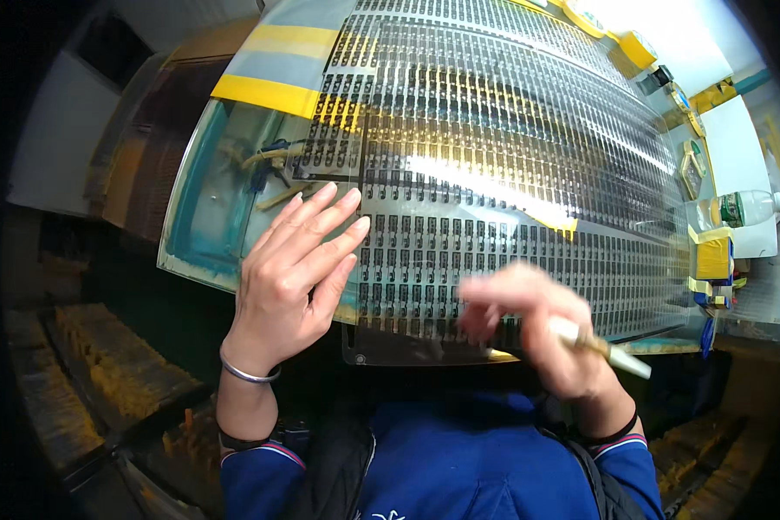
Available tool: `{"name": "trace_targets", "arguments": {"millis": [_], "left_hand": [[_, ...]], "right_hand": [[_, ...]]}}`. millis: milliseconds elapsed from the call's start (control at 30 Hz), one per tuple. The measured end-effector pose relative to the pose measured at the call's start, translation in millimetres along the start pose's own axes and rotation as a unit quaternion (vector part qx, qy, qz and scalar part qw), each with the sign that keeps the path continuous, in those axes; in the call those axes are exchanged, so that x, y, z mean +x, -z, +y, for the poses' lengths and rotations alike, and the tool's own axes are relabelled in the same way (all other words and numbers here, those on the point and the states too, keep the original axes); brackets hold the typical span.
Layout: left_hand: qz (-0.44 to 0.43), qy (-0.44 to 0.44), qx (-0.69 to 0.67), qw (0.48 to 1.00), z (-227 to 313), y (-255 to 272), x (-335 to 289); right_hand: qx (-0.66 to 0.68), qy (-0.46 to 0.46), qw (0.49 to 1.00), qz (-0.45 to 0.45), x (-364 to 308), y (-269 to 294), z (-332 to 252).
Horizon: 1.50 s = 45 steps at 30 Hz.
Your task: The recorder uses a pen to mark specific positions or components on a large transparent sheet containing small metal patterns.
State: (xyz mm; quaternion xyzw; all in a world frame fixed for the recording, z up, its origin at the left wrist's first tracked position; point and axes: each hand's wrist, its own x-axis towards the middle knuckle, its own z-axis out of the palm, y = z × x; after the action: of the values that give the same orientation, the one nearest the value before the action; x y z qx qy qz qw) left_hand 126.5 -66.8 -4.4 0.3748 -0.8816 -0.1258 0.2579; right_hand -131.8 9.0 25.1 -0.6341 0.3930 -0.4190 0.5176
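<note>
A glossy clear sheet [529, 251] printed with rows of small dark rectangular patterns covers the table in front of me. My left hand [293, 273] lies with its fingers stretched out at the sheet's left edge, holding nothing. Over the near part of the sheet, my right hand [537, 316] is smeared by motion. It grips a slim tool with a whitish handle [630, 360], which sticks out to the right from between thumb and palm. The tool's working end cannot be made out. A small strip of yellow tape [563, 224] sits on the sheet.
The teal table frame [201, 204] shows at the left, with tools lying under the glass. A greyish film with yellow bands [273, 65] overlaps the far left corner. Along the right edge stand a plastic bottle [754, 209], a yellow block [713, 258] and tape rolls.
</note>
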Motion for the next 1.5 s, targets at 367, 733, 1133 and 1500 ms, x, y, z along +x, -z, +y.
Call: {"name": "trace_targets", "arguments": {"millis": [367, 733, 1133, 1500], "left_hand": [[0.013, 0.007, -0.01, 1.0, 1.2, -1.7, -0.4], [0.015, 0.013, 0.001, 1.0, 2.3, -1.9, 0.2], [0.015, 0.012, 0.003, 1.0, 3.4, -2.1, 0.8], [-0.022, -0.036, -0.011, 0.999, -7.8, 1.2, 10.5]], "right_hand": [[-0.111, -0.125, 0.973, 0.16, 12.3, -14.2, 19.0], [-0.137, -0.076, 0.985, 0.07, 10.5, -6.0, 17.9], [-0.142, -0.053, 0.987, 0.047, 9.4, -5.7, 17.4], [-0.126, -0.106, 0.977, 0.135, 22.0, -10.7, 20.5]]}}
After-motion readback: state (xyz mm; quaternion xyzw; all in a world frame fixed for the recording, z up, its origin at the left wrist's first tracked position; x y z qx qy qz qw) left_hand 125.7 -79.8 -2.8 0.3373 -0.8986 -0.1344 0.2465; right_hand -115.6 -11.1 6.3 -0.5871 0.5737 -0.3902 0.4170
